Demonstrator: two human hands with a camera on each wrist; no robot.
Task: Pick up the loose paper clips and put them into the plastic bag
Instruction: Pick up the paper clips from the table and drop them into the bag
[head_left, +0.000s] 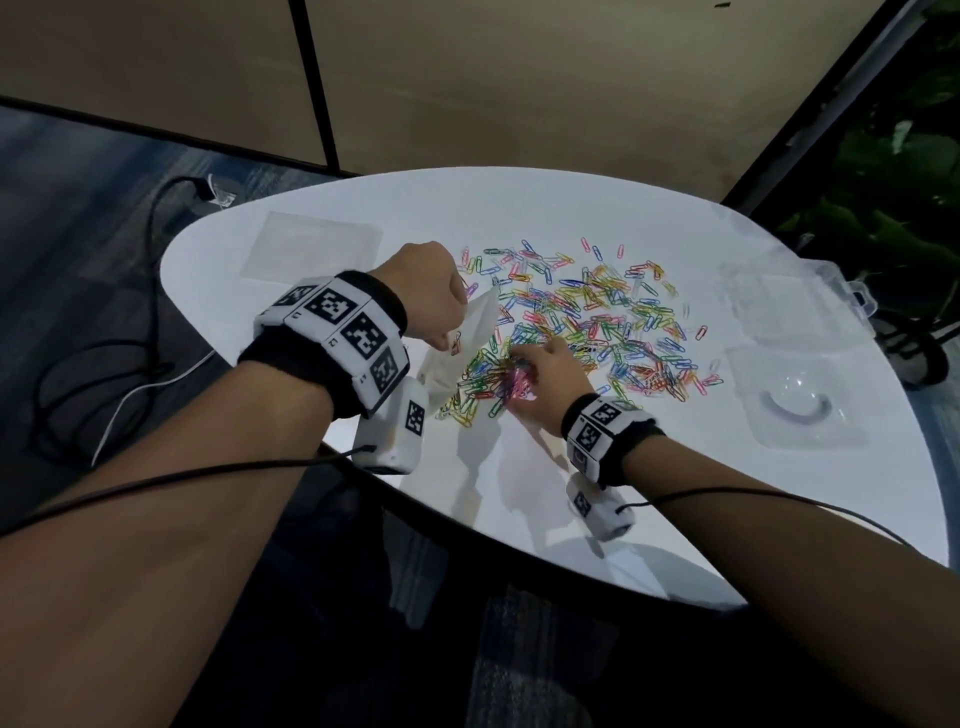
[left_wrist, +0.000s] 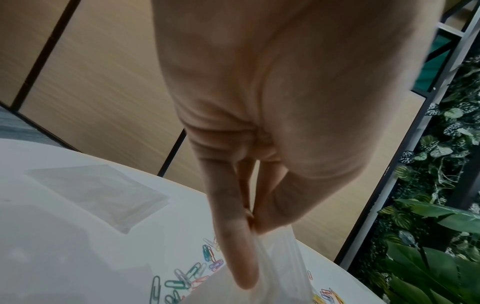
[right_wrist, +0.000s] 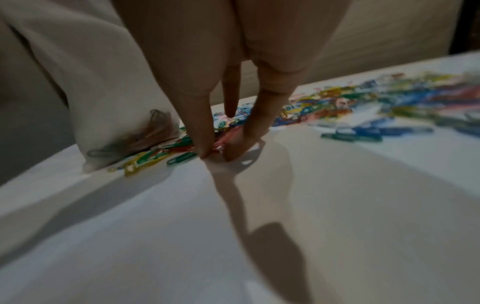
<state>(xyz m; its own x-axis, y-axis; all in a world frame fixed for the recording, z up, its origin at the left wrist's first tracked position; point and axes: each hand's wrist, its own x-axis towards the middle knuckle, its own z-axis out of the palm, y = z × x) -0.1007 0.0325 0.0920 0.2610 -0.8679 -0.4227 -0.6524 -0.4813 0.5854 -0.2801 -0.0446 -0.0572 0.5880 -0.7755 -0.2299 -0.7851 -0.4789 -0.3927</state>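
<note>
Several coloured paper clips (head_left: 597, 317) lie spread over the middle of the white table (head_left: 571, 519). My left hand (head_left: 431, 291) pinches the top edge of a clear plastic bag (head_left: 478, 322) between thumb and forefinger (left_wrist: 253, 228); the bag (left_wrist: 283, 267) hangs down to the table. A few clips (right_wrist: 153, 131) show through the bottom of the bag (right_wrist: 103, 102). Just right of the bag, my right hand (head_left: 540, 379) reaches down into the near edge of the pile (right_wrist: 389, 102). Its fingertips (right_wrist: 217, 156) pinch red and pink clips against the tabletop.
Flat spare plastic bags (head_left: 311, 249) lie at the table's back left. A clear plastic box (head_left: 779, 301) and a clear lid (head_left: 800, 400) sit at the right. Cables (head_left: 150, 332) trail on the floor to the left. Green plants (head_left: 893, 208) stand beyond the right edge.
</note>
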